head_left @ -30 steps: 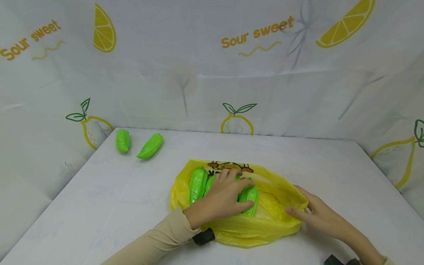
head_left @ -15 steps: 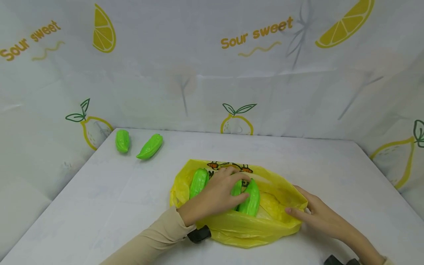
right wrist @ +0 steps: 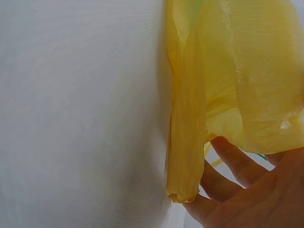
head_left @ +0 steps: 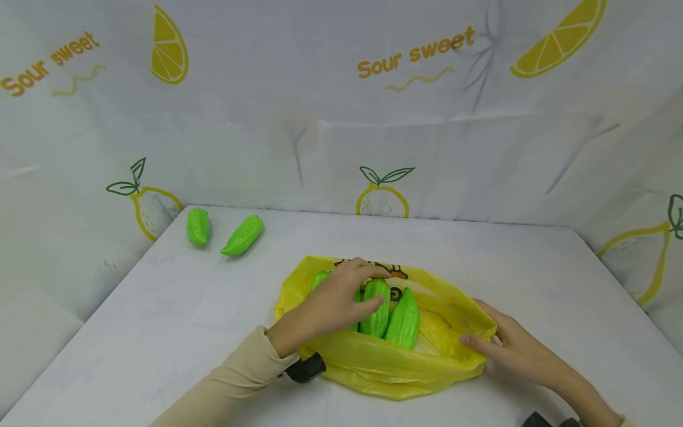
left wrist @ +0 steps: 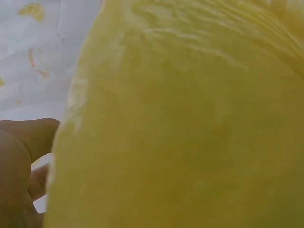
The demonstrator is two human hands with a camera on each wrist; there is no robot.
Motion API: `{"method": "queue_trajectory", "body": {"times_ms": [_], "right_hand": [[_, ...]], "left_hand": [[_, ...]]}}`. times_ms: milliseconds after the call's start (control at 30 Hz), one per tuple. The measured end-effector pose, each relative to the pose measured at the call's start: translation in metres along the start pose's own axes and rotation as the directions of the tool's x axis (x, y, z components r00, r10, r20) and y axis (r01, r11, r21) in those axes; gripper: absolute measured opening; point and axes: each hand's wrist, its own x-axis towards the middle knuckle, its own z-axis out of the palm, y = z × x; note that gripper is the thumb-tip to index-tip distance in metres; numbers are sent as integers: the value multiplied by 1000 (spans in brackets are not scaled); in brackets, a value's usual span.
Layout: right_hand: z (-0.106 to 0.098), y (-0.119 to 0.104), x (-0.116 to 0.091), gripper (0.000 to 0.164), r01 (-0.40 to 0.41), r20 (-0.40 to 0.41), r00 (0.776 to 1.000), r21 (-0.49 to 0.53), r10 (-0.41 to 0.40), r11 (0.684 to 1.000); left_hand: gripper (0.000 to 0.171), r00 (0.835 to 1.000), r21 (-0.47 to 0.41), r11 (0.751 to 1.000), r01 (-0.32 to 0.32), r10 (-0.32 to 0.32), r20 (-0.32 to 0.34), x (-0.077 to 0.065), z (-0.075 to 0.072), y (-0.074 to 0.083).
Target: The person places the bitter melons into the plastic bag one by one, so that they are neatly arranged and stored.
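Note:
A yellow plastic bag [head_left: 395,373] lies with its mouth spread, holding several ribbed green toy vegetables with pointed ends; one vegetable [head_left: 404,320] leans at their right. My left hand [head_left: 331,302] is over the left part of the mouth, fingers extended and thumb apart, above another vegetable [head_left: 376,311]. Whether it touches that one I cannot tell. Pinching the bag's right rim is my right hand [head_left: 514,344], thumb on the near side. The bag [right wrist: 187,118] hangs from its fingers [right wrist: 237,164] in the right wrist view. In the left wrist view, yellow plastic [left wrist: 180,133] hides most of the left hand [left wrist: 16,171].
Two more green toy vegetables lie at the table's back left: one upright-looking piece [head_left: 198,226] near the corner and a slanted one [head_left: 242,236]. A white cloth [head_left: 267,148] with lemon prints hangs behind the white table [head_left: 176,332].
My left hand has shifted left across the bag's mouth, uncovering the vegetables in the middle and at the right. My right hand stays on the rim.

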Motion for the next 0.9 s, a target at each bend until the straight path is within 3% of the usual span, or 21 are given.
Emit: {"method": "queue_trajectory", "body": {"times_ms": [200,500,900], "right_hand": [[0,1,0,58,3,3,1000,12,-3,1000],[0,1,0,58,-2,-5,1000,-4,2,1000],[-1,3,0,61,3,3,1000,2,-3,1000]], "left_hand": [[36,998,-50,999,-11,8,-59,-3,-14,-6],[34,985,2,1000,-22,22,-170,-7,-34,-20],[35,973,38,999,12,-3,-230,-12,-53,-43]]}}
